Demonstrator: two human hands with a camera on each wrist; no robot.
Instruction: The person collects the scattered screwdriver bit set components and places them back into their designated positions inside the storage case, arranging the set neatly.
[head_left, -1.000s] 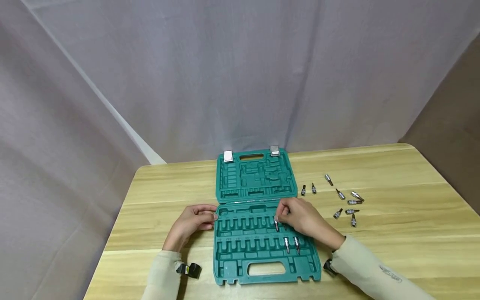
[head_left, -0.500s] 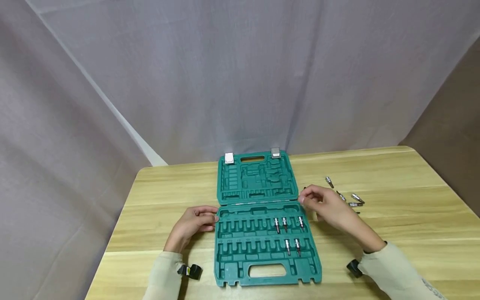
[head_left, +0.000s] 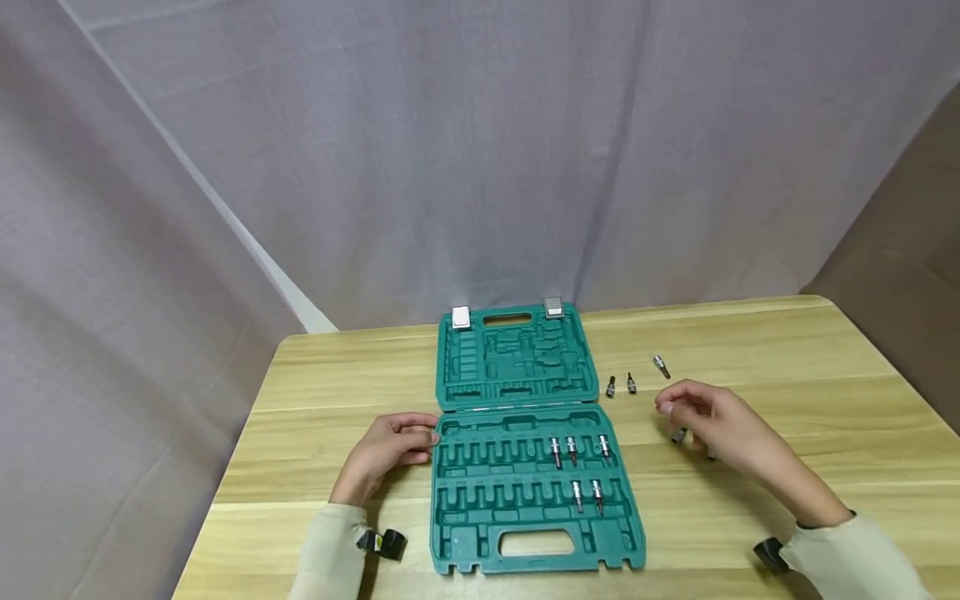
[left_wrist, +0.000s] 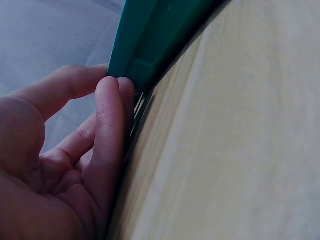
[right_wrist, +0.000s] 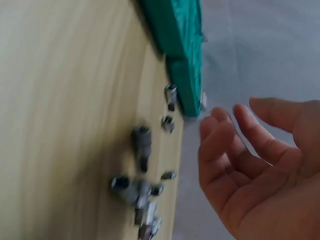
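Note:
An open green tool case lies mid-table, its lid at the back and its slotted tray in front. Three metal bits sit in the tray's upper row and two bits in the lower row. My left hand rests against the tray's left edge, its fingers straight against the green rim. My right hand hovers empty, with relaxed fingers, over loose bits on the table right of the case. One loose bit shows beneath it.
More loose bits lie right of the lid: two small ones and one farther back. The wooden table ends at a grey curtain behind. Black wrist cameras sit on both cream sleeves.
My right hand left the tray's upper row, where three bits now sit, and moved right over the loose bits. The left hand stayed at the case edge.

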